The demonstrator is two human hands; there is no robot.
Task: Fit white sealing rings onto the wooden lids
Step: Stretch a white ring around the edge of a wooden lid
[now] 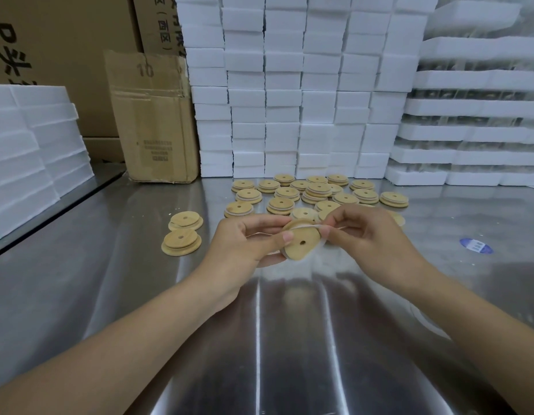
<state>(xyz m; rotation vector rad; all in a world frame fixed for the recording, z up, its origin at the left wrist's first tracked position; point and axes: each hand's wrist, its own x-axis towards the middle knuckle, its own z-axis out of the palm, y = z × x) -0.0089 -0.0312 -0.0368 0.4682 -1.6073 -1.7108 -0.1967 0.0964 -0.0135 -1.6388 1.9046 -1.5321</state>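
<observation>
Grip first: left hand [253, 241] holds one wooden lid [300, 245] above the steel table [110, 265], mid-frame. Thumb presses on the near face, the other fingers curl behind. The lid is tilted, with its face and small centre hole toward the camera.

Right hand [370, 232] pinches the white sealing ring [308, 227] between thumb and forefinger, just beside the lid's upper right edge. The ring is drawn thin across the lid's top rim. One strand runs left into the left hand's fingers, and more white shows along the lower right edge. Cannot tell if the ring is seated all round.

Heap of lids [316, 190] lies on the table just behind the hands. Most lie flat, some overlap, and several show a white band round the rim. Two separate lids [182, 241] lie to the left, apart from the heap and just beside each other, stepped side up.

At back left a cardboard box [153, 121] marked "10" stands on the table. A wall of white foam blocks [289, 85] is stacked behind the heap. Foam slabs [29, 145] are piled at far left. Stacked foam trays [469, 106] are at right, contents unclear. A blue and white sticker [476, 245] is on the table to the right of the right hand.
</observation>
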